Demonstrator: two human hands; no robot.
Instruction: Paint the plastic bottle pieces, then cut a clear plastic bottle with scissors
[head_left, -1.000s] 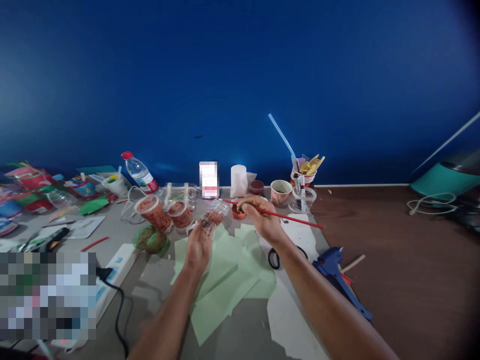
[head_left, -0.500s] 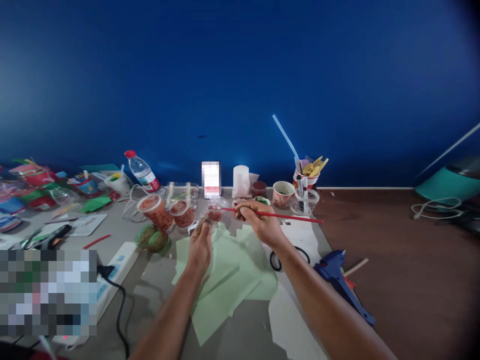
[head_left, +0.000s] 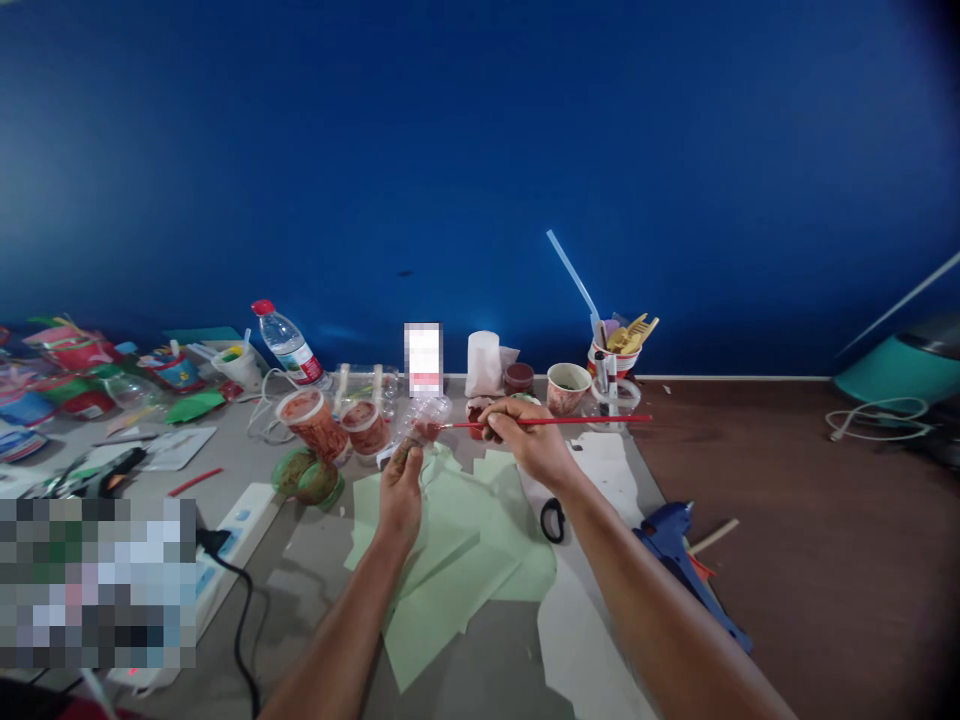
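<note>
My left hand [head_left: 400, 492] is closed round a small clear plastic bottle [head_left: 427, 417] smeared with reddish-brown paint, held tilted above the light green paper sheets [head_left: 450, 545]. My right hand [head_left: 529, 440] pinches a thin red paintbrush [head_left: 555, 421], held level, its tip touching the bottle's side. A small pot of reddish paint [head_left: 475, 411] sits just behind the brush.
Two painted clear cups [head_left: 315, 424] and green lids [head_left: 307, 478] lie to the left. A water bottle [head_left: 287, 345], a paper cup [head_left: 566, 386] and a tool cup [head_left: 616, 355] stand at the back. Scissors [head_left: 552, 520], a blue glue gun [head_left: 686, 565] and a power strip [head_left: 225, 545] lie nearer.
My right hand lifted the brush away from the paint pot and swung it level, bringing the tip to the bottle. My left hand kept the bottle in about the same place.
</note>
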